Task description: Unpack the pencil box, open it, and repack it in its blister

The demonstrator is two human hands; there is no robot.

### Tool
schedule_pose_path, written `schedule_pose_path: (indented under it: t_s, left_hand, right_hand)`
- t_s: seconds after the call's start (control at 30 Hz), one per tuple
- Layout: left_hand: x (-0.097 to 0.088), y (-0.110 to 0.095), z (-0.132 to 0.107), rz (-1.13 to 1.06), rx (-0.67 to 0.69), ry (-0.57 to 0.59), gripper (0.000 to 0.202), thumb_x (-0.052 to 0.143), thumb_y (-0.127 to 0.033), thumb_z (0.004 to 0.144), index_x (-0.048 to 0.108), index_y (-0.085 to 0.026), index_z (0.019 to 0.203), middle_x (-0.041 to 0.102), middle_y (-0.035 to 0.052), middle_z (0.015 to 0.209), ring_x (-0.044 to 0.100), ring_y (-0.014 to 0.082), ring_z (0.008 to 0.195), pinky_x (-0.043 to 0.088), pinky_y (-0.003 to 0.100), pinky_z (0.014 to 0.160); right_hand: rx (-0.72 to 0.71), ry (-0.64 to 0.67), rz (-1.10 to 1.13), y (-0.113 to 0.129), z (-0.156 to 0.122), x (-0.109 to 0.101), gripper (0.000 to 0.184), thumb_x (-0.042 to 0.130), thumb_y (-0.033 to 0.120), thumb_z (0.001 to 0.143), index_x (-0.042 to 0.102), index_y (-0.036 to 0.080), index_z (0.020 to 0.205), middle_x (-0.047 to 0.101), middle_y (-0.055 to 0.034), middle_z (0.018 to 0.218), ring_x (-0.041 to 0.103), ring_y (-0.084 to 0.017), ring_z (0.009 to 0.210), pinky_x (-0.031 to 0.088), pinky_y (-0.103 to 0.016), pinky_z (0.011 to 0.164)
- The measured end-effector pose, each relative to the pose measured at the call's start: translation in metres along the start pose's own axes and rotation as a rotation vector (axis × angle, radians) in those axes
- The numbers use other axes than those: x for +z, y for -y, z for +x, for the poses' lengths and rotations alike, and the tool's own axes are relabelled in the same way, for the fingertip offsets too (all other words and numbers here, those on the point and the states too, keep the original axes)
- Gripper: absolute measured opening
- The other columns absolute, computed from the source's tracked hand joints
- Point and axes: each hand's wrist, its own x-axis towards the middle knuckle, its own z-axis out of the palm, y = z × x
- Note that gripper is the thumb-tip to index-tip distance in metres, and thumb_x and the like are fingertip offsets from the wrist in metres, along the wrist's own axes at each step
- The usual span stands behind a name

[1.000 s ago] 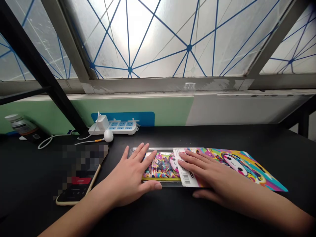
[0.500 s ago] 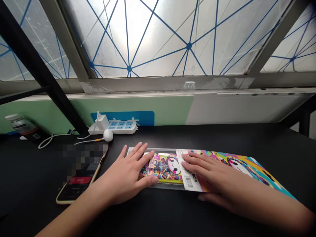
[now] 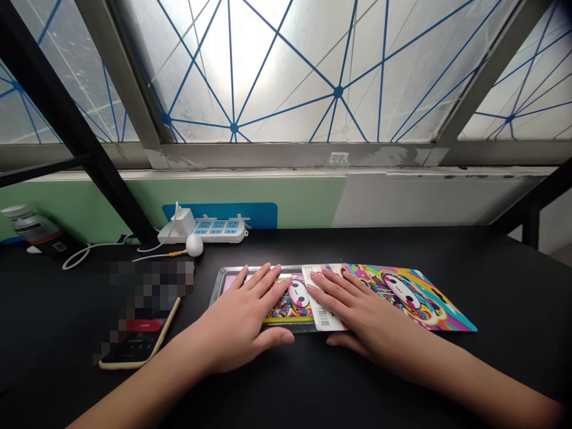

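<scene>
A clear plastic tray lies on the black desk, with a colourful cartoon-printed piece inside it. My left hand rests flat over the tray's left part, fingers spread and thumb stretched along the near edge. A bright cardboard sleeve or card, printed with a white cartoon face and a barcode on its white left strip, covers the tray's right part. On that strip lies my right hand, fingers stretched out, its thumb beside the near edge. How far the tray reaches under the card is hidden.
A phone in a pale case lies left of my left forearm. Behind it stand a white power strip with a cable and round white plug piece. A dark bottle sits far left, near a black metal post.
The tray and the printed card have shifted to the left, the right hand moving along with the card. My left hand has slid slightly right across the tray, uncovering its left end.
</scene>
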Motion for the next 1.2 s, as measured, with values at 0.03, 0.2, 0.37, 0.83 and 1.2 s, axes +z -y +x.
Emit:
schedule_pose_path:
  t_s: [0.03,0.2,0.37,0.83,1.2]
  left_hand:
    - [-0.001,0.002,0.000,-0.002,0.007,0.007,0.082,0.037,-0.073,0.099,0.022,-0.025,0.164,0.013,0.0096,0.171,0.011,0.0338,0.158,0.014,0.063,0.124]
    - [-0.003,0.012,-0.004,-0.034,0.031,0.006,0.084,0.040,-0.074,0.097,0.021,-0.027,0.164,0.013,0.0101,0.170,0.011,0.0337,0.158,0.013,0.062,0.124]
    - [-0.007,0.021,-0.006,-0.067,0.016,0.024,0.071,0.032,-0.067,0.104,0.022,-0.031,0.164,0.012,0.0058,0.171,0.009,0.0294,0.158,0.012,0.058,0.126]
    - [0.010,0.009,0.013,-0.043,-0.037,-0.227,0.052,0.029,-0.044,0.109,0.040,-0.024,0.157,0.035,0.0101,0.166,0.027,0.0291,0.155,0.022,0.058,0.123]
    - [0.004,-0.002,0.002,0.061,-0.088,-0.393,0.041,0.043,-0.039,0.105,0.061,-0.022,0.137,0.060,0.0116,0.147,0.050,0.0331,0.137,0.033,0.059,0.116]
  right_hand:
    - [0.012,0.030,0.016,-0.002,-0.002,-0.002,0.079,0.066,0.041,0.096,0.024,0.031,0.163,0.031,-0.0100,0.167,0.024,-0.035,0.155,0.032,-0.061,0.120]
    - [0.066,0.074,0.090,-0.020,-0.016,-0.004,0.074,0.055,0.023,0.099,0.021,0.039,0.163,0.025,-0.0035,0.170,0.022,-0.031,0.155,0.033,-0.059,0.121]
    - [0.093,0.013,0.091,-0.042,-0.039,0.006,0.077,0.040,0.006,0.095,0.025,0.043,0.160,0.029,0.0002,0.168,0.027,-0.029,0.153,0.035,-0.059,0.119]
    - [-0.003,-0.333,-0.217,0.058,-0.065,-0.022,0.078,0.039,0.005,0.090,0.028,0.030,0.162,0.052,-0.0040,0.155,0.058,-0.029,0.135,0.052,-0.046,0.110]
    - [-0.298,-0.124,-0.002,0.128,0.057,0.028,0.068,0.046,0.061,0.100,0.053,0.009,0.143,0.063,-0.0198,0.142,0.052,-0.036,0.135,0.040,-0.053,0.114]
